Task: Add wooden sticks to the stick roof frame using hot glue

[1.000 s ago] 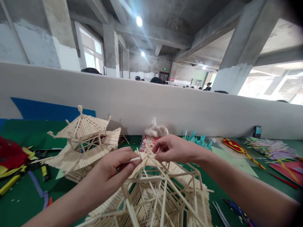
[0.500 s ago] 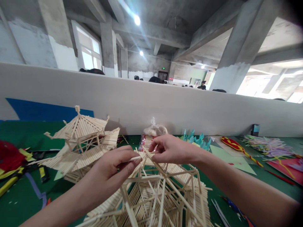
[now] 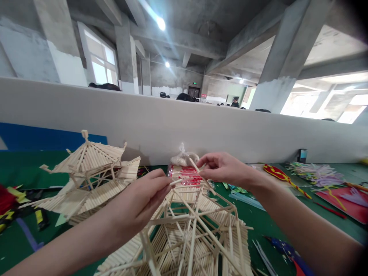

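A half-built frame of pale wooden sticks (image 3: 198, 216) stands in front of me, with slatted roof-like sides. Above its far edge my right hand (image 3: 222, 167) pinches a wooden stick (image 3: 194, 165), which slants down to the right past the fingers. To the left, the fingers of my left hand (image 3: 151, 191) are closed on a thin pale stick; its end (image 3: 173, 183) pokes out beyond the fingertips toward the right hand. Behind the hands lies a clear bag of sticks (image 3: 184, 172) with red on it.
A stick pavilion (image 3: 89, 161) stands at left. Tweezers (image 3: 263, 255) and a blue glue gun (image 3: 283, 247) lie at right. Farther right are a red and yellow ornament (image 3: 274, 171) and pastel strips (image 3: 313, 173). A white partition (image 3: 143, 122) closes the table's back.
My right hand has moved right and up from the frame's top, now with a slanting stick clearly in its fingers. The left hand has shifted slightly. The view has turned a little right.
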